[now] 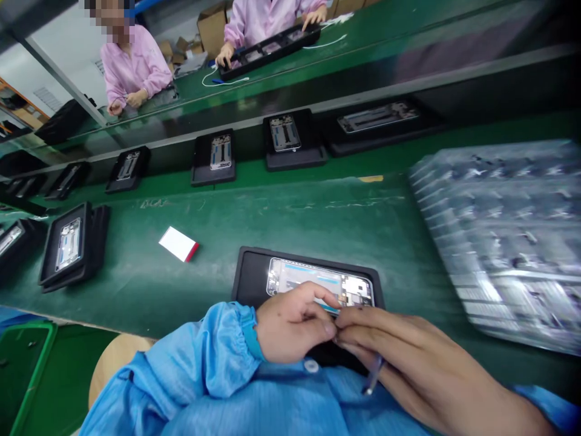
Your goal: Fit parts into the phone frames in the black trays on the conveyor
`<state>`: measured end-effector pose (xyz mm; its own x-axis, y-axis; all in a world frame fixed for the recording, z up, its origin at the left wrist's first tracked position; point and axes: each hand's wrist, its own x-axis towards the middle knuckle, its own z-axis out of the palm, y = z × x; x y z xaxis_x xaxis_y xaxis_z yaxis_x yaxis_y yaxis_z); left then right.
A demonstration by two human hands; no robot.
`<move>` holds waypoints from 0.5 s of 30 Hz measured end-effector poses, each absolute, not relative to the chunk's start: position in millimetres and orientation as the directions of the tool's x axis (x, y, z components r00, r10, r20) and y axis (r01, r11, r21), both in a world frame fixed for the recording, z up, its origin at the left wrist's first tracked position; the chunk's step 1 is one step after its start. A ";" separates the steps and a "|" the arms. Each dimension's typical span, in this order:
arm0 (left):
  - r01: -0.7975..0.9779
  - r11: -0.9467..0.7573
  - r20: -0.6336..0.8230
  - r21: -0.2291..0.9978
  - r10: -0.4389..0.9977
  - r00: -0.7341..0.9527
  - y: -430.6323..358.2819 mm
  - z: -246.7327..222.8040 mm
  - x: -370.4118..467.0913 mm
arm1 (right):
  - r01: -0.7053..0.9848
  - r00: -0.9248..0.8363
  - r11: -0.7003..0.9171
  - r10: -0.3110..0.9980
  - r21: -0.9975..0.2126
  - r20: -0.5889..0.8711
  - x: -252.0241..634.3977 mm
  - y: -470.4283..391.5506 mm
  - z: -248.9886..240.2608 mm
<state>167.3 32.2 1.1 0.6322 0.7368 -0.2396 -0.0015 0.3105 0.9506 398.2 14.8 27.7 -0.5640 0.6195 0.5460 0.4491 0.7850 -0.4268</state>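
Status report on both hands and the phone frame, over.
Left hand and right hand pinching together over phone frame in black tray. Right holds tweezers. Nothing obstructing.

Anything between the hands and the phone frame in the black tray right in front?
Nothing visible. The left hand and right hand meet fingertip to fingertip over the near edge of the phone frame in its tray. The right hand also holds a thin tool.

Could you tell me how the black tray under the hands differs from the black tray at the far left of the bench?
The near tray lies flat and lengthwise across the view; the left tray sits tilted on a second tray. The left hand and right hand meet over the near tray's phone frame; the left tray's phone frame is untouched. Both are black, each holding one frame on the green bench.
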 end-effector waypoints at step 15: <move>0.342 -0.275 0.077 0.898 0.866 0.493 49.2 10.2 162.0 | 0.584 -0.566 0.762 0.629 -0.279 0.533 413.8 24.7 5.7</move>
